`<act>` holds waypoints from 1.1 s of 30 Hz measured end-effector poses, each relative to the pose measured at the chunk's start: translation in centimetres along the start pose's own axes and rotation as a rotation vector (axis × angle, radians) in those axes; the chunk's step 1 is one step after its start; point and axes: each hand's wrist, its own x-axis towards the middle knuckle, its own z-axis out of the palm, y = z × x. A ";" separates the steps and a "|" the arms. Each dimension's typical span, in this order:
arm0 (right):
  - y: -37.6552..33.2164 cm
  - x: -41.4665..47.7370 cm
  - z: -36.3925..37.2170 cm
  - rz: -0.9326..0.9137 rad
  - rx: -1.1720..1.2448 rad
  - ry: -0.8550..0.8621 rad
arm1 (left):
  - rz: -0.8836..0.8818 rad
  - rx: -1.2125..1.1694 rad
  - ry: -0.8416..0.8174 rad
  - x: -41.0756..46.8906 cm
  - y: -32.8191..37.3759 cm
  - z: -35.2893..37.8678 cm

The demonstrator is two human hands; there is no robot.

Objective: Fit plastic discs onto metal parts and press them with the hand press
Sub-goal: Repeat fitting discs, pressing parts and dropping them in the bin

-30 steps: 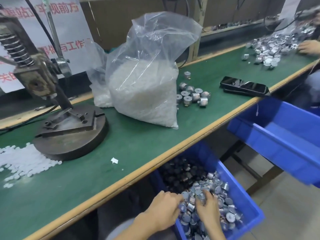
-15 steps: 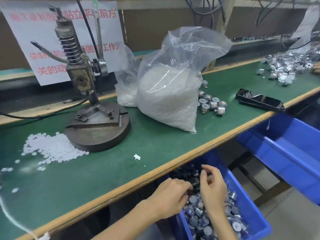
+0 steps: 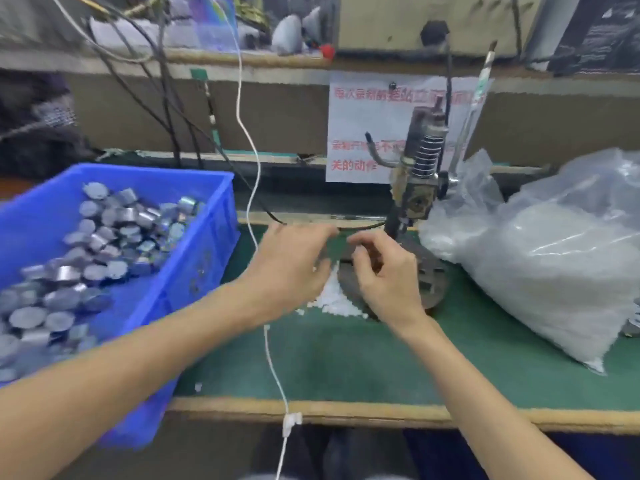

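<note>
The green bench mat [image 3: 346,358] is the biggest thing under me, and the hand press [image 3: 417,195] stands at its back edge. Left of the press sits the blue bin [image 3: 207,188], holding a heap of metal parts [image 3: 69,271]. Right of the press, and leaning against its base, slumps the clear bag [image 3: 554,265] full of white plastic discs.

My left hand [image 3: 291,268] and right hand [image 3: 384,271] hover together just in front of the press, over the left side of its round base. My left fingers reach forward, fairly straight. There is a dark blur beneath them, and I cannot tell whether it is a part I am holding. My right fingers are curled in, thumb and forefinger drawn close. Something pale may sit between them, but the blur hides whether it is a disc.

A small pile of loose discs [image 3: 332,301] lies at the foot of the press, on its left, directly below my hands.

By my reckoning I am at the fitting step of one piece. The press lever [image 3: 472,112] stands untouched, so the pressing is yet to do. I cannot tell whether the parts in the bin are finished, and the full bag suggests plenty of work remains.
</note>
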 end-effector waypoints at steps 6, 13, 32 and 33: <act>-7.6 4.5 11.0 -0.320 0.079 -0.420 | -0.468 0.120 -0.095 -4.8 -13.4 -7.2; -13.2 4.9 20.8 -0.370 -0.039 -0.952 | -0.659 0.094 -0.921 -12.4 -20.4 -8.0; -13.3 4.7 22.5 -0.422 -0.475 -1.201 | -0.543 -0.139 -0.806 -13.2 -19.4 -6.5; -13.4 4.7 22.5 -0.423 -0.483 -1.207 | -0.556 -0.151 -0.721 -13.1 -19.5 -6.7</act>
